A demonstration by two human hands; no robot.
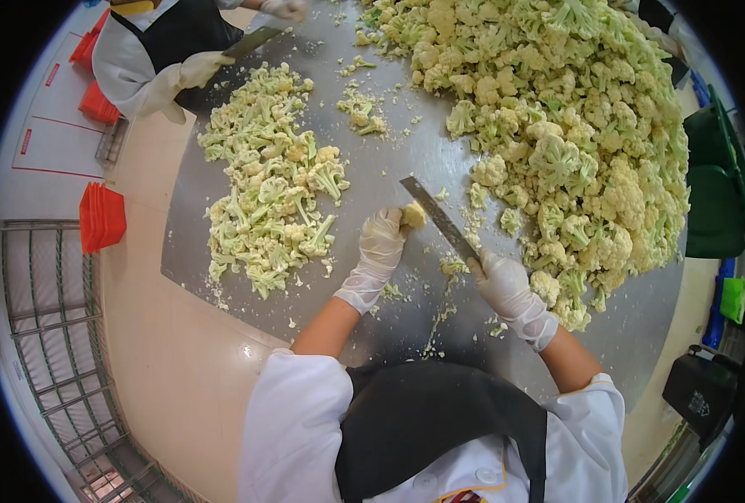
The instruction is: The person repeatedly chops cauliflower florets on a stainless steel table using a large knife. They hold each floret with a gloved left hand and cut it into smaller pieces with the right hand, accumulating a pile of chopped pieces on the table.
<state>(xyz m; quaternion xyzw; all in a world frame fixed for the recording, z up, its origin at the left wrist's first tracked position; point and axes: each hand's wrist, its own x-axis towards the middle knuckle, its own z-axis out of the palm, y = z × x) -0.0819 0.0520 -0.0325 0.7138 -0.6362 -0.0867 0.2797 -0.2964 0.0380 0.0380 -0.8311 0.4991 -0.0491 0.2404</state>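
Note:
My gloved left hand [382, 248] is closed on a yellowish cauliflower floret [414, 215] just above the metal table [381, 176]. In my gloved right hand [507, 287] is the handle of a broad-bladed knife [439, 218]. Its blade slants up and to the left, its tip close to the floret but apart from it. A large heap of cauliflower [557, 151] covers the right side of the table. Left of my hands lies a smaller pile of cut florets [268, 201]. Crumbs and bits of cauliflower are scattered between and below my hands.
At the upper left, a co-worker's gloved hand [201, 70] holds another knife [253, 40]. Red plastic bins [102, 218] stand beyond the table's left edge, near a wire rack [54, 327]. Green bins [716, 210] and a black container [701, 392] are at the right.

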